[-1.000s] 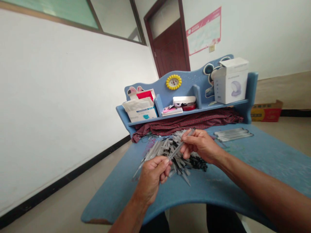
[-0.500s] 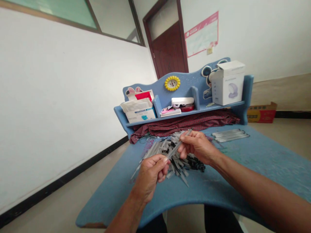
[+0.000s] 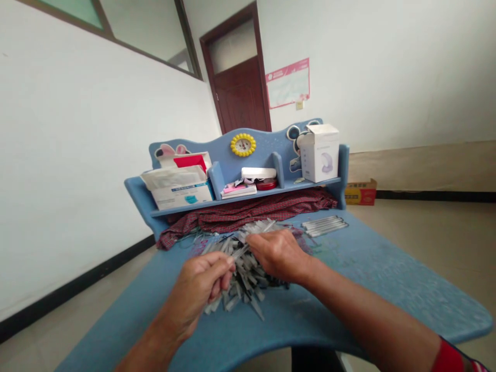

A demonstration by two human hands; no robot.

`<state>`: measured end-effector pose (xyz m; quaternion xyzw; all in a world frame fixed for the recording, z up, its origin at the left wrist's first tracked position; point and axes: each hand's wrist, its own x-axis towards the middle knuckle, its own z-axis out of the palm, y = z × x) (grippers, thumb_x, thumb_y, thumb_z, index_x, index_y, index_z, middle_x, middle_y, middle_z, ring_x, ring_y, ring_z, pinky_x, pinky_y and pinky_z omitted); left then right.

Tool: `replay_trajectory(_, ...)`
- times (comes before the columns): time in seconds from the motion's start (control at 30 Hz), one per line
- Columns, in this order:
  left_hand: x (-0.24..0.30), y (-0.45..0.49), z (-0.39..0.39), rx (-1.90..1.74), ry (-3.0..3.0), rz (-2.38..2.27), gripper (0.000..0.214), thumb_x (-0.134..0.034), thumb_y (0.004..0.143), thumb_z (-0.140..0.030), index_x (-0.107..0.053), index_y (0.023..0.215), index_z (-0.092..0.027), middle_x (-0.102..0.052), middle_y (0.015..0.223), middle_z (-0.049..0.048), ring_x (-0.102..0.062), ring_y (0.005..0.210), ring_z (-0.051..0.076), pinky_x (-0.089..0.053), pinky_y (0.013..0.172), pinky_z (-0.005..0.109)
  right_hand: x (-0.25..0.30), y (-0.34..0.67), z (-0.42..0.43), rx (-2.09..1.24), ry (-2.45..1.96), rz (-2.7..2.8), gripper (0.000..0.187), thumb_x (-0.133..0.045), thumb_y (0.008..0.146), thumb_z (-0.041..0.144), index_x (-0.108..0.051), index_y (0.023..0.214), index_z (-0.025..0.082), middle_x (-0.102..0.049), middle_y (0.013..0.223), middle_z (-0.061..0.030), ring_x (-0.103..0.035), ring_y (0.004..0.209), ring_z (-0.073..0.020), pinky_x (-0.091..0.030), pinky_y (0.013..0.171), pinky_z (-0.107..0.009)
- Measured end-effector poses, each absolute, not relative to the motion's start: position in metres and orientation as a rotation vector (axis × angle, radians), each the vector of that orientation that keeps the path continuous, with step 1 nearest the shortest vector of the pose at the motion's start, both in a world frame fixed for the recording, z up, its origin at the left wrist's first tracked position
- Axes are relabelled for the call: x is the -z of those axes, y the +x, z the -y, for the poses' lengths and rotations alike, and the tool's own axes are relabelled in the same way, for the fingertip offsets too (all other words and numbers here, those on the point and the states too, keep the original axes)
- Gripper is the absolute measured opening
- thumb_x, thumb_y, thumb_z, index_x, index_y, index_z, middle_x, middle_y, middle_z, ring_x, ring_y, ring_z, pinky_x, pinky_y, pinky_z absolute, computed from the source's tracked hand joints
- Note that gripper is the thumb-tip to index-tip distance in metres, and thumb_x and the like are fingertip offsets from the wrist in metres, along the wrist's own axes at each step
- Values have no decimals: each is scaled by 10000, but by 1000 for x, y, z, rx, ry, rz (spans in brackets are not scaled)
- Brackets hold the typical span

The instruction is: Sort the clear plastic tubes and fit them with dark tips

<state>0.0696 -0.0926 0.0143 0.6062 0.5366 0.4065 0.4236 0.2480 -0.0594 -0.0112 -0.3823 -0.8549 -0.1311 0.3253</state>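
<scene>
My left hand (image 3: pixel 201 279) is closed, thumb and fingers pinching the near end of a slim, clear plastic sleeve (image 3: pixel 240 252). My right hand (image 3: pixel 281 257), back turned up, has its fingers closed on the sleeve farther along; its fingertips are partly hidden. The sleeve slants away from me above a loose pile of similar grey, translucent strips (image 3: pixel 248 294) with some dark parts among them. Right of the pile, several slim clear sticks with dark ends (image 3: pixel 325 226) lie side by side on the blue table (image 3: pixel 372 268).
Behind the pile a red checked cloth (image 3: pixel 248 212) lies bunched under the blue shelf (image 3: pixel 155 213). The shelf holds a mask box (image 3: pixel 178 196), a white carton (image 3: pixel 321 155), and a red round case (image 3: pixel 266 184). A yellow-rimmed clock (image 3: pixel 243 145) is on its back panel.
The view has swung, so the table and shelf appear farther left and lower. My right hand has turned over from a side-on pinch to back up and moved closer to my left hand.
</scene>
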Motion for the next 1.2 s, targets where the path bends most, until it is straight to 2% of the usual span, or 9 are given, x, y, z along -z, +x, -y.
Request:
replay_trajectory(0.07,-16,75,90,-976,1572,-1320,307,-570,707,-418,-578,610,-127,-475,436,-29,-300,337,38,-185,350,152,4,252,61,430,-1076,2338,189,-408,837,146,-583,896,185,-683,754,-53,-617,660,-167,-341,550,-235)
replay_trajectory(0.13,-18,78,84,-941,1639,-1292,324,-555,726,-432,-608,640,-125,-501,441,-16,-317,336,46,-199,353,159,-7,261,58,458,-1258,2410,216,-399,847,157,-578,960,198,-689,791,-69,-633,697,-184,-359,563,-239)
replay_trajectory(0.27,-19,72,69,-909,1772,-1241,367,-535,755,-474,-628,660,-132,-538,462,-3,-359,361,62,-241,372,168,-22,303,42,469,-1726,2428,241,-428,836,187,-610,992,181,-686,849,-149,-650,806,-262,-415,616,-286)
replay_trajectory(0.4,-14,62,57,-847,1928,-1237,328,-565,754,-431,-617,603,-145,-546,475,-10,-384,391,71,-263,392,172,-2,354,29,396,-1987,2435,216,-476,770,121,-663,875,150,-689,830,-176,-663,785,-292,-442,609,-314)
replay_trajectory(0.53,-1,56,46,-907,1992,-1249,262,-568,753,-375,-639,639,-150,-545,484,-19,-403,411,79,-288,410,173,31,387,27,326,-2162,2427,251,-444,789,96,-667,896,138,-684,880,-191,-665,805,-276,-454,627,-315)
replay_trajectory(0.77,12,41,41,-1024,2021,-1304,332,-507,775,-370,-536,523,-156,-472,442,-44,-357,397,70,-263,396,179,50,395,9,245,-2261,2419,290,-413,796,61,-644,955,137,-675,906,-184,-656,859,-272,-446,654,-307)
replay_trajectory(0.93,9,33,46,-1095,2002,-1362,326,-491,766,-361,-526,513,-159,-439,425,-54,-338,393,68,-249,390,186,49,391,5,224,-2288,2391,323,-405,750,20,-638,943,133,-672,925,-185,-654,859,-292,-431,635,-311)
replay_trajectory(1.03,9,31,48,-1115,2006,-1376,320,-490,768,-355,-526,516,-162,-420,414,-59,-336,392,70,-252,394,188,45,383,7,203,-2269,2394,278,-438,741,43,-646,907,125,-673,889,-185,-655,831,-300,-425,630,-321)
replay_trajectory(1.2,10,33,48,-1109,2041,-1357,325,-479,777,-332,-525,503,-162,-448,441,-47,-358,417,74,-282,425,190,25,350,14,121,-2069,2470,178,-517,755,171,-655,868,182,-681,838,-99,-642,823,-233,-417,658,-279)
